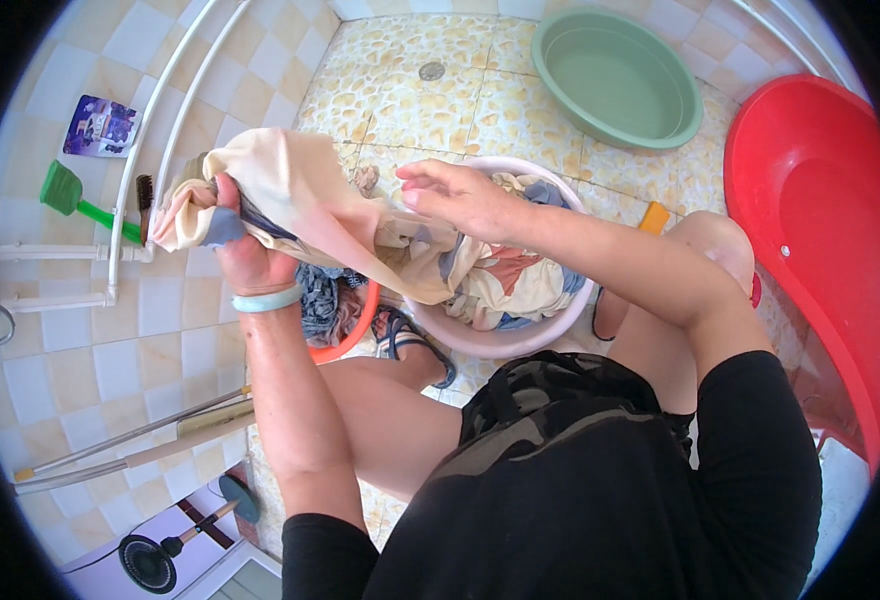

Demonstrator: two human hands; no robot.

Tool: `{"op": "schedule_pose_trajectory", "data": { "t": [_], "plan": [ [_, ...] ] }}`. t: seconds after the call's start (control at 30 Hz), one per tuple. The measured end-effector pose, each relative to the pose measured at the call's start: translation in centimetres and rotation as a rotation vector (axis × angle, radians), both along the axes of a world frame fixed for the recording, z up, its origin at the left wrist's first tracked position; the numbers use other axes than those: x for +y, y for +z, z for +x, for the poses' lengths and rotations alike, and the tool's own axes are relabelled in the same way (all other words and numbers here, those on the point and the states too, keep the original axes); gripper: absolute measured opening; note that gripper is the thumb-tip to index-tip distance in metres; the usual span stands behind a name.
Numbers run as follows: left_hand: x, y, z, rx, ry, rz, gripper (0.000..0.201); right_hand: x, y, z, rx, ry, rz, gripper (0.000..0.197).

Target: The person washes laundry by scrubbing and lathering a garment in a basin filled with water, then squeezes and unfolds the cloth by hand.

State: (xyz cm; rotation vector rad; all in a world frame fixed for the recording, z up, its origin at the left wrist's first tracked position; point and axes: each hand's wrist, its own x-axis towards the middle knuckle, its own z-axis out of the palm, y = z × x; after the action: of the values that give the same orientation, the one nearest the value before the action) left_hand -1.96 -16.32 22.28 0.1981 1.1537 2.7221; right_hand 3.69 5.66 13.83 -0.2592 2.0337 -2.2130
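Note:
My left hand (250,245), with a pale bangle at the wrist, is closed around a bunched part of a large cream patterned cloth (295,180). The cloth has pink, grey-blue and dark patches. From this hand it drapes down to the right into a pale pink basin (480,345), which holds more of the same kind of fabric (520,275). Above the basin hovers my right hand (465,200), its fingers stretched out and nothing gripped in them. Beside my left wrist, an orange-red basin (345,345) contains dark blue patterned clothes (325,305).
A green basin (615,85) stands on the tiled floor at the far right. The large red tub (820,170) takes up the right side. White pipes (125,220) run along the left wall, with a green brush (70,195) and a purple pouch (100,127) near them.

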Motion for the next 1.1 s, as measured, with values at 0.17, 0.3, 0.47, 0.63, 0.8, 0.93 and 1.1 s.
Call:
{"op": "schedule_pose_trajectory", "data": {
  "t": [0.17,0.3,0.47,0.63,0.8,0.93,1.1],
  "plan": [
    [0.7,0.0,0.7,0.027,-0.075,-0.028,0.040,-2.2,1.9,-0.9,-0.073,0.118,-0.045,0.027],
    [0.7,0.2,0.4,0.042,-0.024,-0.074,0.038,-0.4,3.5,-1.5,-0.089,0.005,-0.186,0.019],
    [-0.1,-1.0,-0.7,-0.007,0.012,-0.231,0.027,2.9,7.6,-2.9,0.241,-0.179,0.039,0.016],
    [1.1,-2.1,0.9,0.044,-0.338,-0.557,0.031,1.4,11.4,-1.4,0.762,-0.216,0.162,0.012],
    [8.0,-0.2,3.7,0.450,-0.248,-0.649,0.033,1.2,10.7,-1.7,0.757,-0.027,0.359,0.009],
    [7.9,0.0,2.9,0.329,-0.221,-0.718,0.029,2.2,8.1,-3.4,0.348,0.057,0.167,0.022],
    [6.5,-0.1,2.5,0.440,-0.113,-0.767,0.029,2.7,7.0,-3.0,0.317,0.118,0.245,0.038]
  ]
}}
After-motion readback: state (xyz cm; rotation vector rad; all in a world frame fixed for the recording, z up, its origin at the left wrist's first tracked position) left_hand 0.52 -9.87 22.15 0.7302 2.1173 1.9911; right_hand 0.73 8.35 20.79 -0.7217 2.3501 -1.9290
